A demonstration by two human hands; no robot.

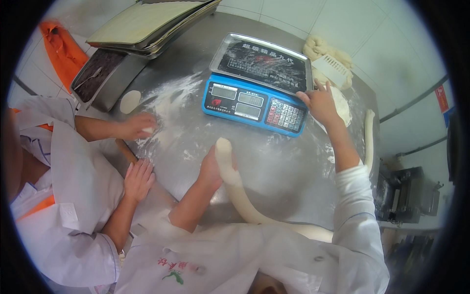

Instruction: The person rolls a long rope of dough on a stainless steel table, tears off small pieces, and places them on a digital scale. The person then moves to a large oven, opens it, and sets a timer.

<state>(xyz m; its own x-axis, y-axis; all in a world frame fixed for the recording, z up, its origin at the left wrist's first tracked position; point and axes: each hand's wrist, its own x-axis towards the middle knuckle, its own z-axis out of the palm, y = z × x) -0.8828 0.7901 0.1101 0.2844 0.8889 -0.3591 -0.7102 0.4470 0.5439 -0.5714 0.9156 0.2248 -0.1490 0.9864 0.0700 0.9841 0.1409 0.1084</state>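
Observation:
My left hand (213,165) is wrapped around one end of a long, thick dough rope (240,196), which curves down and to the right along the table edge by my apron. With my right hand (321,104) I touch the right front corner of the steel pan (262,64) on a blue digital scale (253,104); the fingers are spread, and whether they grip anything is unclear. Flour is smeared over the pan, and I see no dough piece on it. A flat pale dough sheet (339,106) lies partly behind my right hand.
To the left a co-worker's hands (139,126) are at the floured steel table (176,161), near a dough disc (130,102) and a rolling pin (126,150). Behind are a container of dark filling (97,71) and stacked trays (147,25). A white plastic scraper (332,70) rests on dough; another rope (369,139) lies right.

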